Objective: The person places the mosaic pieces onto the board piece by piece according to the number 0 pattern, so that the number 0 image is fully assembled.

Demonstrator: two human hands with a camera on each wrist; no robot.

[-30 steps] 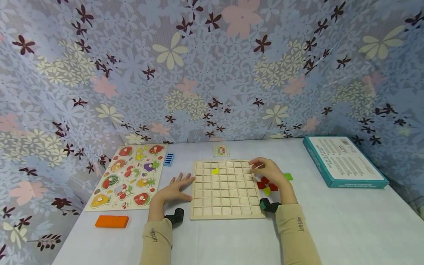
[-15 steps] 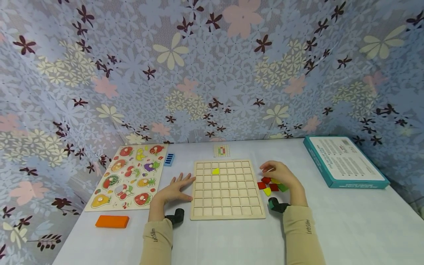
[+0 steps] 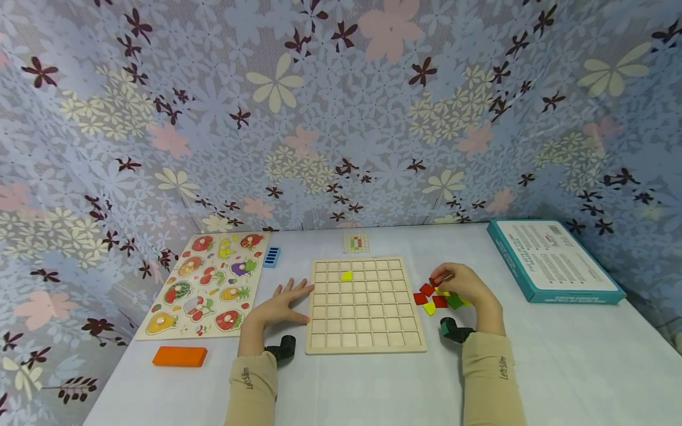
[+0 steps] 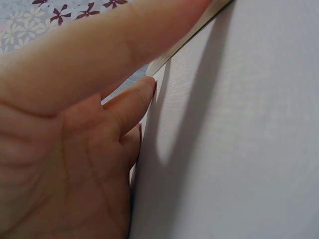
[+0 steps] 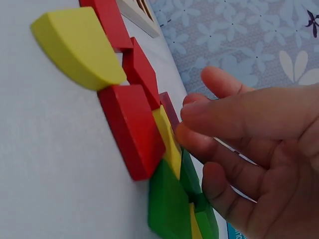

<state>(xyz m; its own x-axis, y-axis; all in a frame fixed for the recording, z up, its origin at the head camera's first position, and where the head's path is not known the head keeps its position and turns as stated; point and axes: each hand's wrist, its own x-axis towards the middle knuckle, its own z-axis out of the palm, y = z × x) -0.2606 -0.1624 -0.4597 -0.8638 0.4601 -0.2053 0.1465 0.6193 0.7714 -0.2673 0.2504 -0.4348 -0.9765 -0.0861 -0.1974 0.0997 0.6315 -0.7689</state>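
Observation:
My left hand (image 3: 282,305) lies with spread fingers at the left edge of a wooden grid board (image 3: 364,307); its fingertips touch the edge. In the left wrist view the palm and thumb (image 4: 114,55) fill much of the picture. One yellow quarter-round block (image 3: 347,276) sits in a cell of the upper rows. Over a pile right of the board is my right hand (image 3: 462,283), fingers bent, thumb and forefinger tips at a red block (image 3: 434,282). Whether they pinch it cannot be told. Around it lie more red blocks (image 5: 132,129), a yellow quarter-round block (image 5: 79,45) and green blocks (image 5: 169,199).
A small pattern card (image 3: 356,242) lies behind the board. To the left are a fruit puzzle board (image 3: 205,290), a blue piece (image 3: 272,257) and an orange block (image 3: 180,356). A teal box (image 3: 556,260) stands far right. A flowered cloth hangs behind the table.
My right hand has moved from the board's upper right corner rightward and down to the pile, and a red block shows at its fingertips. The left hand has stayed put.

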